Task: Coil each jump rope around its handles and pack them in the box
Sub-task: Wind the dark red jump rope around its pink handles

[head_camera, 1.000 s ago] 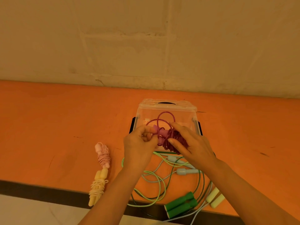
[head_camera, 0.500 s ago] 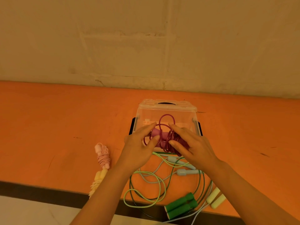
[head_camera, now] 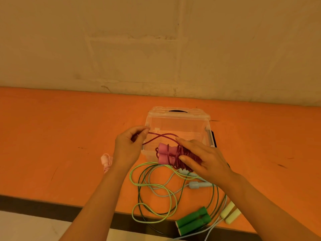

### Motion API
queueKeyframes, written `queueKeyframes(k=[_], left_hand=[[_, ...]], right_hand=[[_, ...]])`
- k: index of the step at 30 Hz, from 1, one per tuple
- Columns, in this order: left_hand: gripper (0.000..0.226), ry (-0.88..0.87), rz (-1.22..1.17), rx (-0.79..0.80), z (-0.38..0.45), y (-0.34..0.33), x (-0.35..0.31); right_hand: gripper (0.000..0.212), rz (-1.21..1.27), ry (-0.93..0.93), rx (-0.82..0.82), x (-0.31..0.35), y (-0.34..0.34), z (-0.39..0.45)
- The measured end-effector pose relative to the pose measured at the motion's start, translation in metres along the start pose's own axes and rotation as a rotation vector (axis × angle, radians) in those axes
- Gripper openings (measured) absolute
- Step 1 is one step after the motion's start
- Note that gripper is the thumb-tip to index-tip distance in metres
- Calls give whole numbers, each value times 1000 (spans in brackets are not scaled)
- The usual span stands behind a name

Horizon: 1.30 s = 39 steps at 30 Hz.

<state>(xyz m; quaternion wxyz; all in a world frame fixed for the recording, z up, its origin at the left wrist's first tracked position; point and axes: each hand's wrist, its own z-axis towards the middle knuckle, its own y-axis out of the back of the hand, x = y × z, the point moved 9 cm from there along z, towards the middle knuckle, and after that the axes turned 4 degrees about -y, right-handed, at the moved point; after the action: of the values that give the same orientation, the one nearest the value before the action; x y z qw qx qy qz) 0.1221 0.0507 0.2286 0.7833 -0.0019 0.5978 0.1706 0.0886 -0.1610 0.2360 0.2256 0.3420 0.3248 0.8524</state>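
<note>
No text, label, brand, number or sign can be read anywhere in the view.
</note>
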Motion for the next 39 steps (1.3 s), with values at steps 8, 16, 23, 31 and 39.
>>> queueKeyframes(k=[8, 16, 23, 31, 39], left_hand=[[17, 18, 263, 463, -29, -51, 43], [26, 29, 343, 457, -59, -83, 12], [18, 381, -250, 174, -59, -64, -9], [22, 247, -421, 300, -57, -69, -36], [19, -71, 117, 220, -46, -50, -52]], right_hand=[[45, -77, 0, -126, -5, 7, 2], [43, -365, -129, -255, -21, 13, 6], [45, -434, -206, -303, -30, 21, 6], [52, -421, -134, -272, -14, 18, 6], [54, -415, -41, -190, 4, 12, 8]])
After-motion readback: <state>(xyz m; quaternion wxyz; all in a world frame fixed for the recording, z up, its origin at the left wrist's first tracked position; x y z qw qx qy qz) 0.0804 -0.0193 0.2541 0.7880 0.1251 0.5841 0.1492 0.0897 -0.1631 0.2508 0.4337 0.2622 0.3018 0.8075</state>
